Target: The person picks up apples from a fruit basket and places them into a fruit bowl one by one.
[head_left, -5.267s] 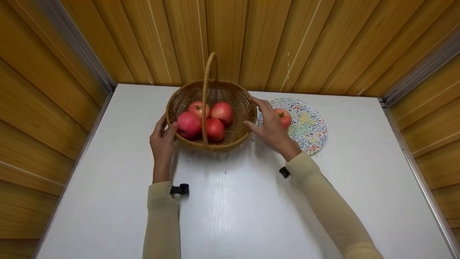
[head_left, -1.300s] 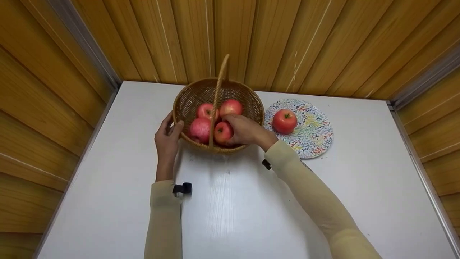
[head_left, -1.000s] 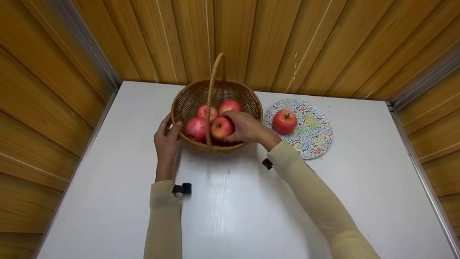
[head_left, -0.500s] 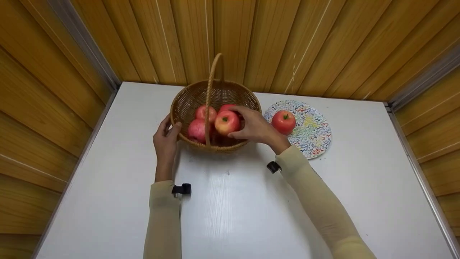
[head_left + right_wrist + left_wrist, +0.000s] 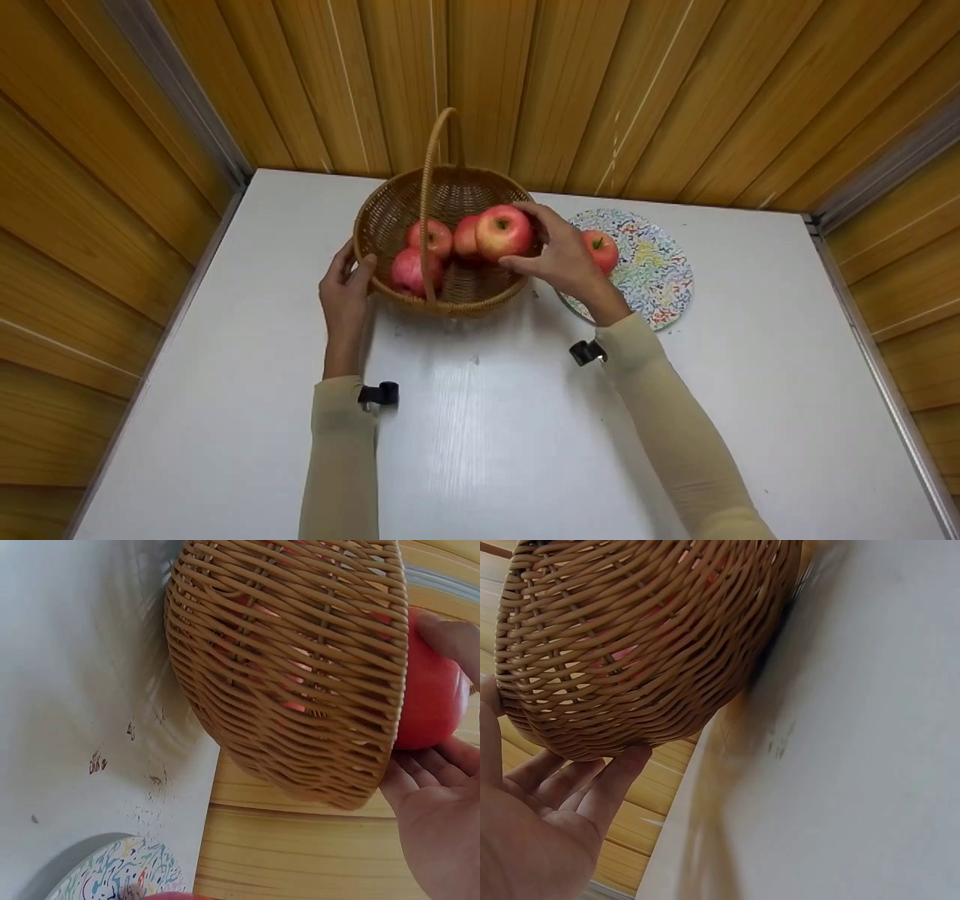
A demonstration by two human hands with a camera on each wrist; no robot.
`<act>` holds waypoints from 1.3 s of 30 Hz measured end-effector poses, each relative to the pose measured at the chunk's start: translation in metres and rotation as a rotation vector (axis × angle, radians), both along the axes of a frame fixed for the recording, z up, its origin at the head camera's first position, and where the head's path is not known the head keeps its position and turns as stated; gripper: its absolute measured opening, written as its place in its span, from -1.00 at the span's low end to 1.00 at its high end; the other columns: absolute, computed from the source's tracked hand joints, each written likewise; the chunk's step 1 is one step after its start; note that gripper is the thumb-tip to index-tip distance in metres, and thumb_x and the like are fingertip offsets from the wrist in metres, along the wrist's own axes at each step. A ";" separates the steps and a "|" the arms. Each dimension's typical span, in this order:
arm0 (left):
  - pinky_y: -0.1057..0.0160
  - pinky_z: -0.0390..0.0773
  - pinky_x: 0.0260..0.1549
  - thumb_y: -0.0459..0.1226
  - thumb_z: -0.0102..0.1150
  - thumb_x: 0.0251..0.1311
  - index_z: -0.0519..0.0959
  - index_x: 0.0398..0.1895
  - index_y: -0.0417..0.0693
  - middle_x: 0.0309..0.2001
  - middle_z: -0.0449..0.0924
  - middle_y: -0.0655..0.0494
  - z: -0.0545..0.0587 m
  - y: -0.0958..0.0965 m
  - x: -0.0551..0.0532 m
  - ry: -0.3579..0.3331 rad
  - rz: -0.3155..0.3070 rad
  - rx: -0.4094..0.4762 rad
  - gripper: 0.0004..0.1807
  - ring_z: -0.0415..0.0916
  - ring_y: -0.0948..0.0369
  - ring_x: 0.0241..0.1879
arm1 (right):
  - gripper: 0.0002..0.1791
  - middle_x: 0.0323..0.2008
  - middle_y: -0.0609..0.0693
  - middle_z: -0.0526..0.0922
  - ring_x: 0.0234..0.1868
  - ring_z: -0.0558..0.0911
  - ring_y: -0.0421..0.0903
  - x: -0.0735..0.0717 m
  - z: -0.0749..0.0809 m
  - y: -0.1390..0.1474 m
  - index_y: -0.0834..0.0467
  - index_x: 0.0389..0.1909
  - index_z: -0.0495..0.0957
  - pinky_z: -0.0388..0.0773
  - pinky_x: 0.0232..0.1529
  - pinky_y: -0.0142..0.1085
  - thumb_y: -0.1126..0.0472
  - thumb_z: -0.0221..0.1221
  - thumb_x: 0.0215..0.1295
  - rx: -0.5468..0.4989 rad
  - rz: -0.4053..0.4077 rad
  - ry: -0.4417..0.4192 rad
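A brown wicker basket (image 5: 480,304) with a tall arched handle stands toward the back of the table. My left hand (image 5: 346,291) grips its left rim, thumb over the edge and fingers along the outer weave. My right hand (image 5: 566,259) holds a red apple (image 5: 504,231), thumb on the near side and fingers behind. In the right wrist view this held apple (image 5: 431,686) shows at the top of the rim. Three more apples lie inside: a rear one (image 5: 431,238), a darker front one (image 5: 415,271), and one (image 5: 466,237) partly hidden behind the held apple.
Right of the basket lies a round, multicoloured speckled plate (image 5: 649,274). On its left part sits another red apple (image 5: 604,251), partly covered by my right hand. The white table (image 5: 457,442) ends at wooden panel walls (image 5: 540,90) at the back and sides.
Within the last second my right hand has raised the apple from the basket's front and carried it right toward the rim. The left hand keeps its hold; the handle leans slightly further left.
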State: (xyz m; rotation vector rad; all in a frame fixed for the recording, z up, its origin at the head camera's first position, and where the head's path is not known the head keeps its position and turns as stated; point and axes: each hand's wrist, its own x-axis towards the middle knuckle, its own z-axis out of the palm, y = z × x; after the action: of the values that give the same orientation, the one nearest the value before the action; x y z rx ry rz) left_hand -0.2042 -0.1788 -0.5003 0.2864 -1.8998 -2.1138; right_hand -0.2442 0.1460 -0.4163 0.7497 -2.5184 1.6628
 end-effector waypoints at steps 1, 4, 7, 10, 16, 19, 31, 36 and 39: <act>0.23 0.72 -0.05 -0.11 0.28 0.50 0.49 0.52 0.00 0.40 0.54 0.03 0.000 0.000 0.000 0.000 0.000 0.001 -0.42 0.61 0.09 0.23 | -0.10 0.37 0.16 0.53 0.38 0.53 0.00 0.003 0.004 0.000 0.32 0.50 0.36 0.48 0.37 -0.12 0.31 0.58 0.18 -0.009 -0.009 -0.003; 0.23 0.71 -0.06 -0.10 0.28 0.50 0.50 0.52 0.01 0.40 0.55 0.04 0.000 0.000 0.001 0.000 0.003 0.000 -0.42 0.61 0.08 0.23 | -0.10 0.38 0.26 0.50 0.41 0.49 0.10 0.005 0.007 0.003 0.38 0.50 0.33 0.44 0.42 -0.07 0.40 0.55 0.18 -0.024 -0.039 -0.001; 0.25 0.71 -0.07 -0.07 0.28 0.50 0.51 0.50 0.04 0.38 0.56 0.07 -0.003 0.000 0.001 0.008 0.006 -0.010 -0.43 0.62 0.07 0.21 | -0.08 0.39 0.26 0.49 0.43 0.47 0.10 0.003 0.004 0.009 0.37 0.51 0.32 0.44 0.42 -0.08 0.43 0.55 0.15 -0.037 -0.075 0.011; 0.23 0.71 -0.05 -0.07 0.27 0.51 0.50 0.52 0.03 0.40 0.55 0.06 -0.003 -0.001 0.001 0.011 0.002 -0.011 -0.43 0.61 0.03 0.24 | -0.06 0.38 0.18 0.52 0.41 0.50 0.01 0.002 -0.001 0.018 0.29 0.51 0.36 0.47 0.39 -0.14 0.36 0.60 0.13 -0.036 -0.122 0.039; 0.21 0.71 -0.07 -0.07 0.25 0.52 0.49 0.52 0.01 0.39 0.56 0.06 -0.005 -0.003 0.001 0.017 0.004 -0.025 -0.43 0.62 0.06 0.23 | -0.08 0.36 0.12 0.53 0.40 0.52 -0.06 0.004 -0.001 0.030 0.31 0.49 0.39 0.48 0.38 -0.16 0.32 0.61 0.12 -0.135 -0.152 0.067; 0.19 0.71 -0.07 -0.07 0.25 0.53 0.49 0.52 0.01 0.39 0.55 0.06 -0.006 -0.004 0.001 0.020 0.002 -0.022 -0.43 0.63 0.07 0.23 | -0.08 0.37 0.12 0.53 0.41 0.52 -0.04 0.005 -0.001 0.037 0.31 0.49 0.38 0.47 0.40 -0.15 0.32 0.60 0.13 -0.166 -0.171 0.073; 0.24 0.71 -0.07 -0.06 0.25 0.52 0.49 0.52 0.04 0.40 0.55 0.06 -0.005 -0.003 0.001 0.003 0.014 -0.041 -0.43 0.62 0.09 0.22 | -0.06 0.42 0.10 0.50 0.42 0.51 -0.01 0.007 -0.004 0.062 0.25 0.54 0.34 0.45 0.41 -0.13 0.31 0.58 0.17 -0.132 -0.328 0.046; 0.13 0.71 -0.01 -0.07 0.24 0.53 0.48 0.53 0.02 0.41 0.54 0.04 -0.005 -0.002 0.001 -0.001 0.013 -0.035 -0.43 0.62 0.07 0.24 | -0.07 0.40 0.09 0.52 0.41 0.53 -0.01 0.006 -0.007 0.074 0.28 0.53 0.34 0.47 0.40 -0.16 0.32 0.57 0.18 -0.164 -0.378 0.057; 0.08 0.70 0.02 -0.08 0.23 0.53 0.48 0.53 0.03 0.41 0.53 0.04 -0.004 -0.002 0.001 0.001 0.012 -0.026 -0.43 0.61 0.06 0.24 | -0.09 0.39 0.10 0.53 0.42 0.52 -0.01 0.006 -0.007 0.080 0.29 0.52 0.35 0.47 0.39 -0.18 0.30 0.57 0.18 -0.194 -0.392 0.061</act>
State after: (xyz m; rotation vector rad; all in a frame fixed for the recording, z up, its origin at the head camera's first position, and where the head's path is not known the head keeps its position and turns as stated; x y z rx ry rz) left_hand -0.2029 -0.1812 -0.5046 0.2896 -1.9183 -2.0801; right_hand -0.2381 0.2259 -0.4234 0.2632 -2.2336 1.6770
